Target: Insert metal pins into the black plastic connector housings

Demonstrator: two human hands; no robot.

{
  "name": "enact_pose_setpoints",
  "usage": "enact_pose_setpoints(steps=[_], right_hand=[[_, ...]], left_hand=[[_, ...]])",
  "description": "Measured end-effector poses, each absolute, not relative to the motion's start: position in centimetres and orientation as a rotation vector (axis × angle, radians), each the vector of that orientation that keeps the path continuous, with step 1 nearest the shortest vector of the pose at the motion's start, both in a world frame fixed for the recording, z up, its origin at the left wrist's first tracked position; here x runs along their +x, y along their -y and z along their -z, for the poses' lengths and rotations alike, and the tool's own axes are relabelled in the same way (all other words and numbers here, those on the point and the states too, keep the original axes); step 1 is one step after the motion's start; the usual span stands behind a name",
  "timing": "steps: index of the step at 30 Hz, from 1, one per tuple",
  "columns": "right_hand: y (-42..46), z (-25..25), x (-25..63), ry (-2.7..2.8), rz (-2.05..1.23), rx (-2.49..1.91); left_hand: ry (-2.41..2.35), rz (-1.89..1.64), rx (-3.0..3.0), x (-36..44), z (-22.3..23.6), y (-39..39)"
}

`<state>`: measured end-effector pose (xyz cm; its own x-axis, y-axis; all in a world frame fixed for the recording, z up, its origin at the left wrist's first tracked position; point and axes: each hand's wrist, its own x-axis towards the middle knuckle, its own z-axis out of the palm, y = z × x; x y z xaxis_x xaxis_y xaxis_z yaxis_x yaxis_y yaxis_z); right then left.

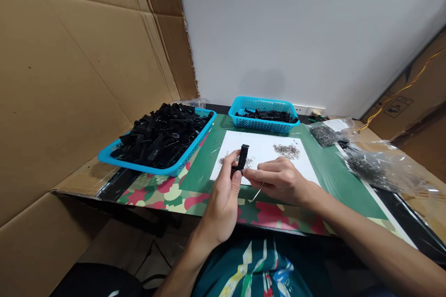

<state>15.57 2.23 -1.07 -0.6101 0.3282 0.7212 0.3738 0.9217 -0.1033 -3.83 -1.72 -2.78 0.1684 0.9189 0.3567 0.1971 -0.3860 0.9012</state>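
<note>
My left hand [223, 195] is closed round a black plastic part [244, 154], which stands upright between thumb and fingers. My right hand [278, 178] is pinched close beside the lower end of that part, its fingertips touching or nearly touching it. A thin metal rod-like tool [258, 192] sticks out below the right fingers; its exact kind I cannot make out. Anything small between the right fingertips is hidden. Under both hands lies a white sheet [263, 139], with a pile of small metal pieces, probably springs, [286, 151] at right and a second pile partly behind my left hand.
A large blue basket [174, 169] heaped with black plastic parts stands left. At the back, a smaller blue basket [263, 125] holds more. Clear bags of small metal pieces [365, 169] lie right. A green mat [334, 185] covers the table. Cardboard [87, 55] walls the left side.
</note>
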Motion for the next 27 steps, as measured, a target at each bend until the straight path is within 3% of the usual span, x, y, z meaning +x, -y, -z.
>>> enact_pose_setpoints(steps=[7,16,22,27], right_hand=[[-2.3,0.3,15.7,2.255,-0.176,-0.554],[-2.7,0.2,17.3,2.323,0.171,-0.559],[-3.5,0.6,17.7,2.258,-0.106,-0.625],[-4.0,0.6,18.1,2.253,-0.295,-0.711]], left_hand=[[-1.004,-1.206,1.653,-4.0,2.3,1.6],[-0.943,-1.013,1.434,-5.0,2.4,0.8],[-1.216,-1.334,1.761,-4.5,2.0,0.9],[-1.291,-1.319,1.970,-3.9,2.4,1.0]])
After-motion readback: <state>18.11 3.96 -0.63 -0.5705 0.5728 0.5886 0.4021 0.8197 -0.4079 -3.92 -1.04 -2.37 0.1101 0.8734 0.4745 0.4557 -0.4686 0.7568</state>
